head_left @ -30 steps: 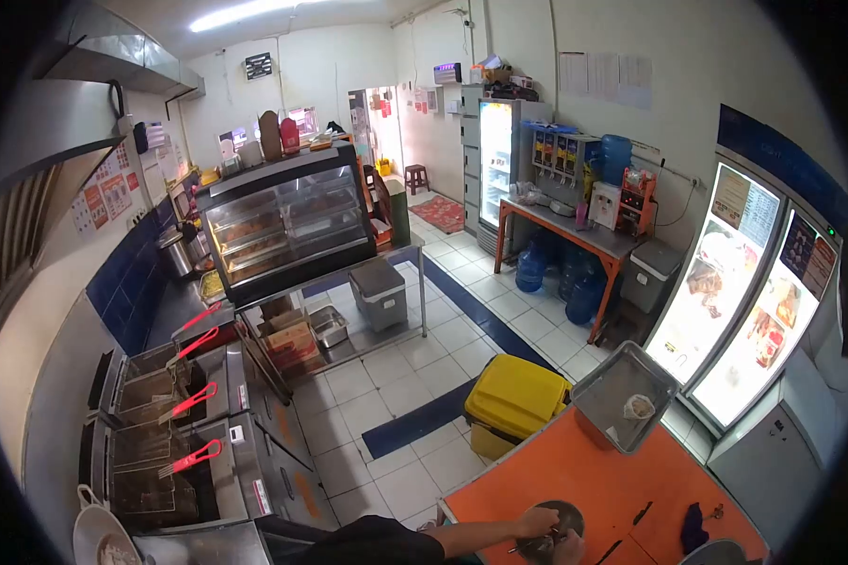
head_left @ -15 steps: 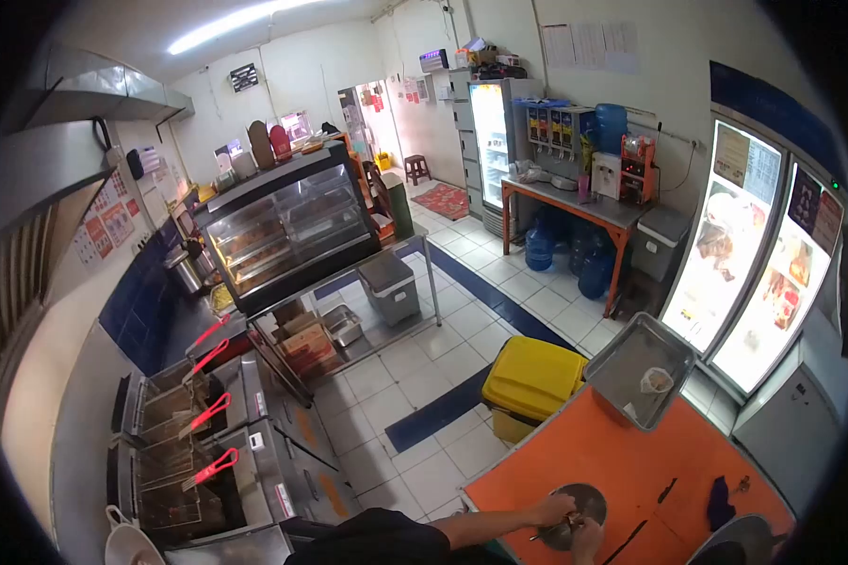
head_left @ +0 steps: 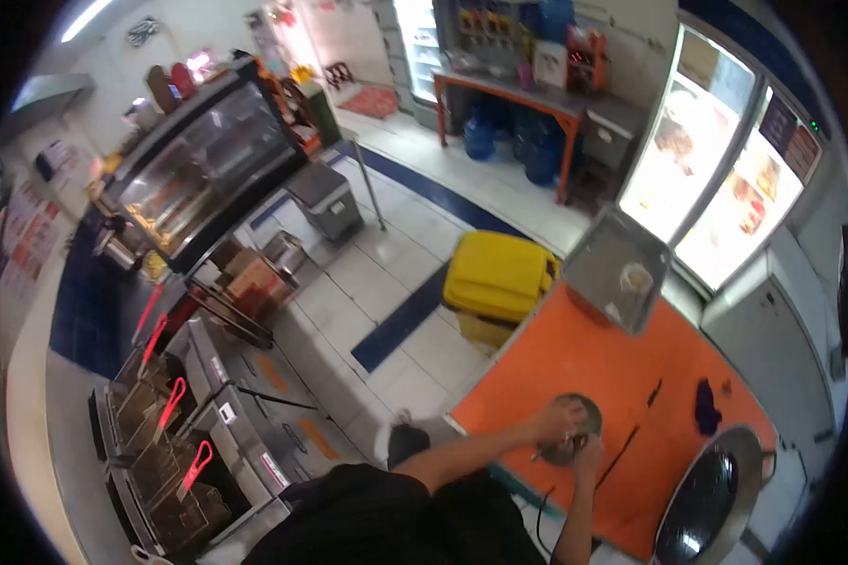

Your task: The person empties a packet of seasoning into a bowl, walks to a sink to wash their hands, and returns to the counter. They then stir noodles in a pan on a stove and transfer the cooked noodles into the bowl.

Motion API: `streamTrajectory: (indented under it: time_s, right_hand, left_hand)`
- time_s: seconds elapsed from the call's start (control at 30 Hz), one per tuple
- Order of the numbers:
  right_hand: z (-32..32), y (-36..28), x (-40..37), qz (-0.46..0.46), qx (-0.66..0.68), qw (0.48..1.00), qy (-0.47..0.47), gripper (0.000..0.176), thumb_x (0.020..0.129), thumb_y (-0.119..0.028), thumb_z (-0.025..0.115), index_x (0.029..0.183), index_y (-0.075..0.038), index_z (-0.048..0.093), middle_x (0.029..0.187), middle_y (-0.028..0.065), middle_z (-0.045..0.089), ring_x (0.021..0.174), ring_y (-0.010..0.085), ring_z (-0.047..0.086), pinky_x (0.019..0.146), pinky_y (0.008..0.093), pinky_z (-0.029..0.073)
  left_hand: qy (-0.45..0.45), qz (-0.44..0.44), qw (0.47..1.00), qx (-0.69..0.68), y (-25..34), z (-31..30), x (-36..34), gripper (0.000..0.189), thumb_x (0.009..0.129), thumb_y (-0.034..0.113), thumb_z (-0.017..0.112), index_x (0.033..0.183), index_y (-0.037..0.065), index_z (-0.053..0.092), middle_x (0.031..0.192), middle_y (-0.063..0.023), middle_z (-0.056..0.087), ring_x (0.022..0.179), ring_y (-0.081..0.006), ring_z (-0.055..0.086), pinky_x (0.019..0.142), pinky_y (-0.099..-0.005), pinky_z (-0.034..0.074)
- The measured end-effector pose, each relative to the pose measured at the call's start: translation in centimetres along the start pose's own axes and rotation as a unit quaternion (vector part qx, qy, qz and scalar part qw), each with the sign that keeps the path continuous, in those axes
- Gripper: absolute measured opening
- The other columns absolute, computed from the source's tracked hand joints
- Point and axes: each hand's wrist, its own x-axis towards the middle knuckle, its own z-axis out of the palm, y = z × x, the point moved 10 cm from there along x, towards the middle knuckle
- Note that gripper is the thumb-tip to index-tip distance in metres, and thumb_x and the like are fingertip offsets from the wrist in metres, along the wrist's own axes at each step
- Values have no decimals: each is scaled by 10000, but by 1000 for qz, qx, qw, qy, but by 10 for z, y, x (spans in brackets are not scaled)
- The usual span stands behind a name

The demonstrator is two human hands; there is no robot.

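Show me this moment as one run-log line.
left hand: over bowl | right hand: over bowl | bowl: on orange table | item at hands: too blurred to name | tray: far table edge

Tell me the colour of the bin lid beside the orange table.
The bin lid is yellow; it shows best in the head view.

A round, shallow metal vessel (head_left: pixel 590 412), dull grey, rests on the orange tabletop (head_left: pixel 513 395), near the edge closest to the person. Its open side faces up; both hands partly cover it. A small item (head_left: pixel 579 440), dark in part, is located between the left hand (head_left: pixel 561 419) and the right hand (head_left: pixel 589 456), above the vessel. Blur and fingers obscure its exact shape and which hand grips it.
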Motion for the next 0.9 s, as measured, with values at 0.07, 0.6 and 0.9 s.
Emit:
streamTrajectory:
  time_s: [0.07, 0.6, 0.9]
  right_hand:
    - [23, 40, -2, 58, -21, 998, -33, 236, 818, -245, 641, 776, -14, 614, 771, 187, 615, 690, 338, 598, 586, 424, 439]
    - [46, 48, -55, 437, 380, 785, 221, 281, 916, -281, 533, 1069, -80, 657, 742, 35, 620, 531, 148, 504, 451, 278, 383]
    - [118, -123, 23, 413, 611, 646, 196, 267, 932, -260, 498, 1055, -68, 638, 695, 19, 570, 496, 130, 443, 424, 262, 345]
  left_hand:
    - [-71, -54, 952, -293, -11, -91, 7, 486, 738, 276, 688, 1167, 82, 568, 1231, -153, 537, 1200, -344, 466, 972, -423, 417]
    - [214, -684, 680, -157, -480, -337, -605, 449, 790, 363, 690, 1052, 1, 644, 1010, -180, 662, 965, -290, 627, 859, -371, 469]
    - [-11, -511, 818, -265, -597, -312, -464, 389, 858, 352, 615, 1093, 42, 614, 1105, -131, 617, 1037, -270, 577, 908, -380, 452]
